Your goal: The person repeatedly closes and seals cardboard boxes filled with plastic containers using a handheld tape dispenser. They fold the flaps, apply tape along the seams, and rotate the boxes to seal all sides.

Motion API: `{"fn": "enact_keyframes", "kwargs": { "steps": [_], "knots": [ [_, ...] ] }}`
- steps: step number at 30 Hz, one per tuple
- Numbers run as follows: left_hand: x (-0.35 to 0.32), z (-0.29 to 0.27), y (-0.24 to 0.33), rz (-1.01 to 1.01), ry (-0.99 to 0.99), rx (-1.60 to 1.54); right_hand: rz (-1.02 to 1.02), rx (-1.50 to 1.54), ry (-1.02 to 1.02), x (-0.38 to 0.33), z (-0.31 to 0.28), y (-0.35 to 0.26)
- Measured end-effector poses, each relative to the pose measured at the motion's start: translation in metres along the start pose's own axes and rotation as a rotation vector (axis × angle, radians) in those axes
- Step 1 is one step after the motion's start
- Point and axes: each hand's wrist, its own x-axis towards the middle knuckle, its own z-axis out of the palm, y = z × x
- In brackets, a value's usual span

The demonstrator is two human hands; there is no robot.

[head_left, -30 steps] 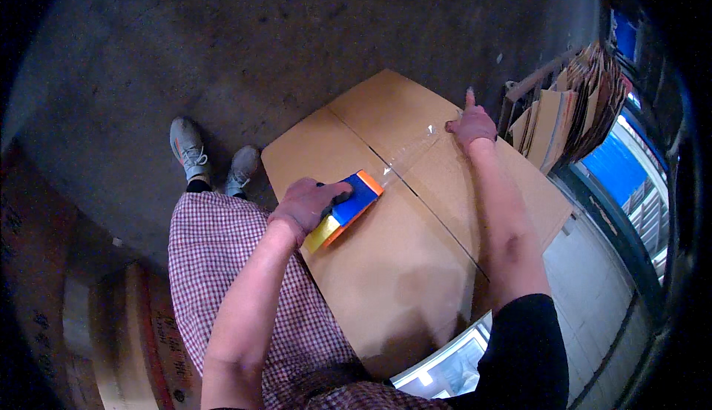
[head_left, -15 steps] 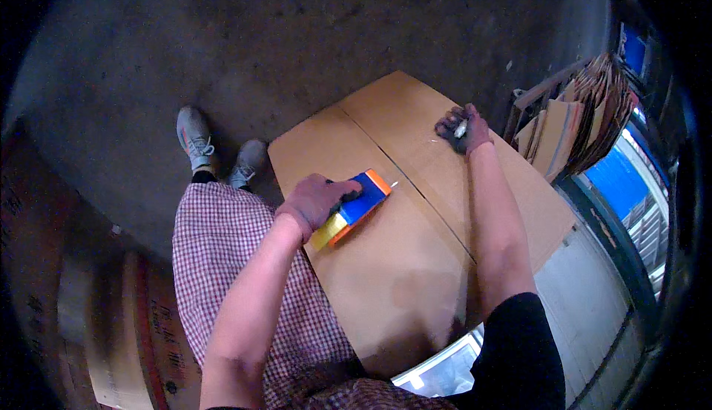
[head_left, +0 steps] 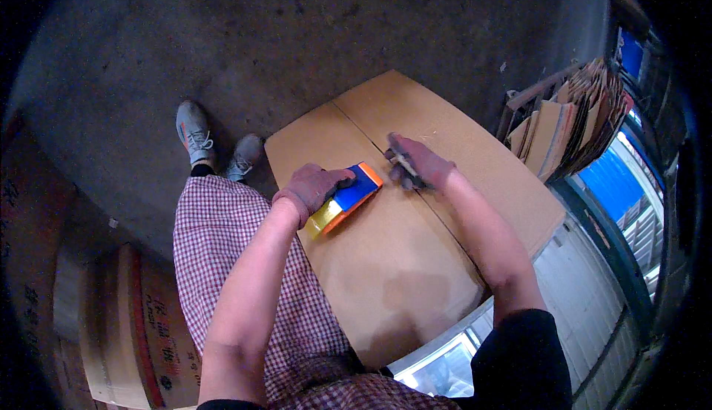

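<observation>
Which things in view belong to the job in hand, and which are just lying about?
Apparently in use:
blue-and-orange tape dispenser, in the left hand
seamed cardboard box, beneath the right hand

Apparently lying about:
stacked cardboard sheets, at right
brown carton, lower left

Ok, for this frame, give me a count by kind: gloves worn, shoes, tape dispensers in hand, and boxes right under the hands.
Gloves: 2
Shoes: 2
Tape dispenser: 1
Box: 1
Total: 6
</observation>
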Motion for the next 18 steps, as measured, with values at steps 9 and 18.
{"fn": "enact_keyframes", "kwargs": {
  "steps": [9,18],
  "knots": [
    [-0.044,-0.022,-0.017,-0.075,-0.049,-0.551,0.006,-0.170,-0.161,0.035,0.004,0.014],
    [-0.038,-0.016,-0.079,0.260,-0.033,-0.019,0.231,-0.554,-0.419,0.062,0.021,-0.006]
  ]
}}
